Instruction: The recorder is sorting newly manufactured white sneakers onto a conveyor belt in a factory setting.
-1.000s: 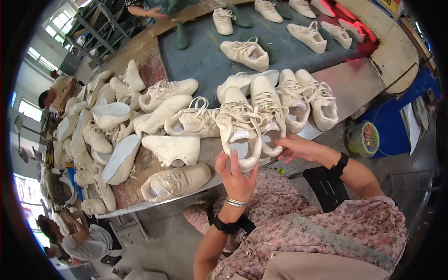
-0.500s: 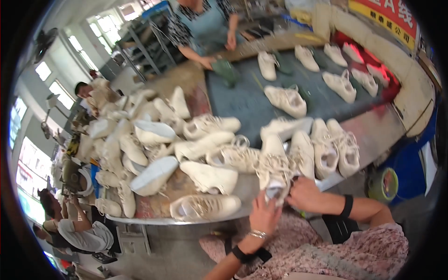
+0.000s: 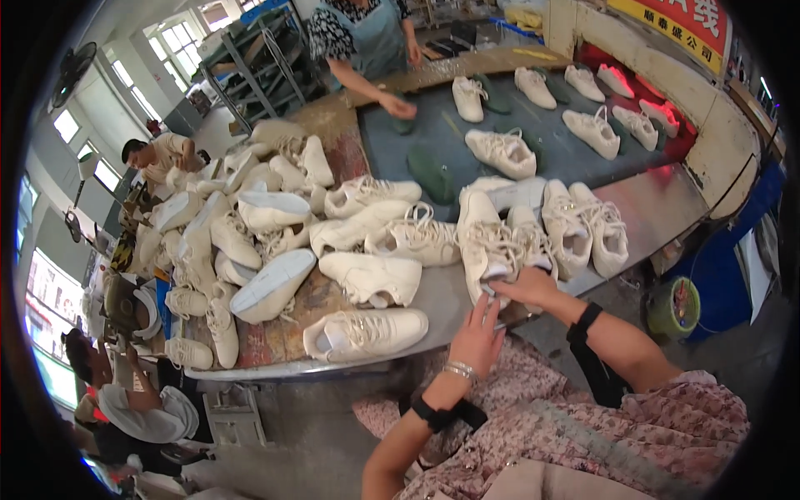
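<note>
A cream lace-up sneaker (image 3: 485,237) stands at the table's near edge, its heel toward me. My right hand (image 3: 531,287) is closed at its heel opening, with the fingertips pinching the rim. Below, my left hand (image 3: 475,343) has its fingers stretched up with the tips at the back of the heel. Their exact contact is hard to see. Close on the right stands another cream sneaker (image 3: 527,233), partly covered by my right hand. A pair of laced sneakers (image 3: 583,229) sits beyond it, toes pointing away.
A large heap of cream sneakers (image 3: 275,208) covers the table's left side. Sneakers and green shoe lasts (image 3: 429,173) lie on the dark conveyor belt (image 3: 400,146), which runs toward a red-lit opening (image 3: 667,117). A co-worker's hand (image 3: 398,107) reaches over the belt. A bin (image 3: 673,307) stands right.
My right hand has moved left across the heel, and my left hand has slipped down behind it. A green last has moved along the belt. The co-worker's hand has shifted right. The view has shifted slightly.
</note>
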The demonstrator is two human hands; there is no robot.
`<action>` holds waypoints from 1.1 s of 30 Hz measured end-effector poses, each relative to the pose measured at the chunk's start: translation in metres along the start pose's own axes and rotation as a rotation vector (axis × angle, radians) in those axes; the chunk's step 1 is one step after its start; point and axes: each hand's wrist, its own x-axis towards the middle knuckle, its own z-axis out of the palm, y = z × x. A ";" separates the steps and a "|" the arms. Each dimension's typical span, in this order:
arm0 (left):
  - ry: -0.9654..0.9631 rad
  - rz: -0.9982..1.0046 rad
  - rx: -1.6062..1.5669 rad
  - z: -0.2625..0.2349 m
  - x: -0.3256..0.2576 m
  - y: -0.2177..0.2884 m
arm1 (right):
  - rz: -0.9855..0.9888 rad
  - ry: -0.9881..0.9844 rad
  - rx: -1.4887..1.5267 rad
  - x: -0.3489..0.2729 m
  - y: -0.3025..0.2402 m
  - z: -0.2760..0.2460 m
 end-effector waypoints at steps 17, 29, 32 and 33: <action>0.307 -0.220 0.487 -0.104 0.070 -0.170 | -0.024 0.526 0.223 -0.051 0.239 -0.241; 0.285 -0.400 0.515 -0.100 0.086 -0.141 | 0.622 0.876 -0.510 0.101 0.548 -0.256; 0.257 -0.422 0.475 -0.109 0.084 -0.151 | 0.725 0.925 -0.437 0.109 0.543 -0.272; 0.248 -0.390 0.446 -0.106 0.086 -0.158 | 0.763 0.831 -0.388 0.109 0.558 -0.282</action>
